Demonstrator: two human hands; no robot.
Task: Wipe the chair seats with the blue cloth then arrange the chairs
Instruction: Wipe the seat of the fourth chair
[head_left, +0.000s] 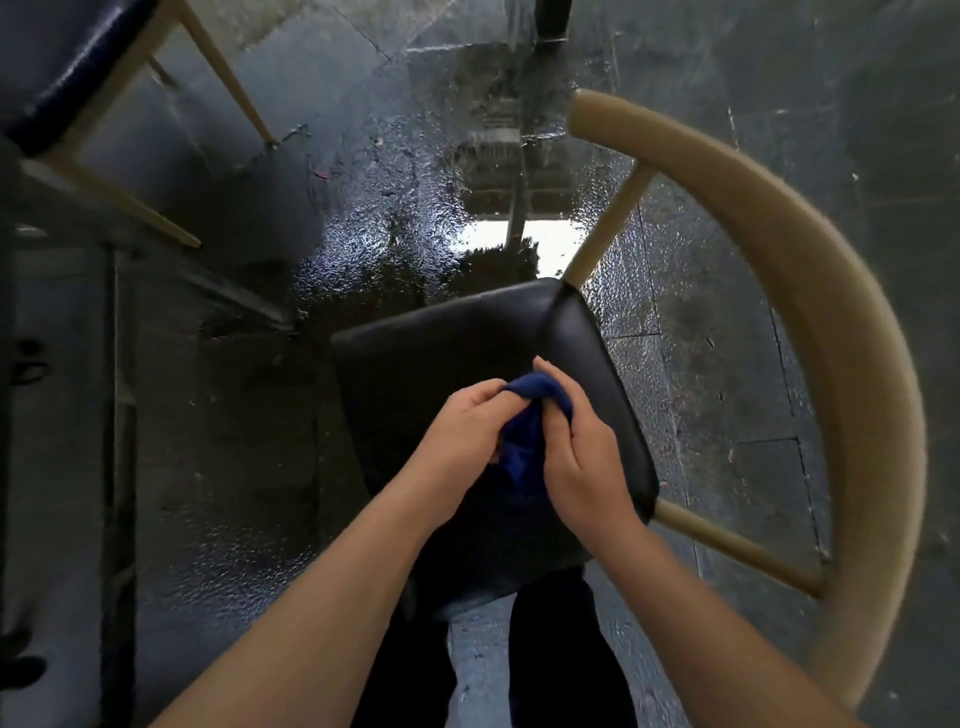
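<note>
Both hands, the left hand (457, 431) and the right hand (582, 452), hold a bunched dark-blue soft cloth (524, 447) just above the black padded chair seat (467, 338) at scene centre; each grip is closed on the cloth's folds. The cloth looks light and limp and would gather best into a pad under the palm. The seat appears smooth and slick, probably vinyl. The curved tan wooden backrest (810, 270) at right looks rigid, a sound place to lift. No readable writing is visible.
</note>
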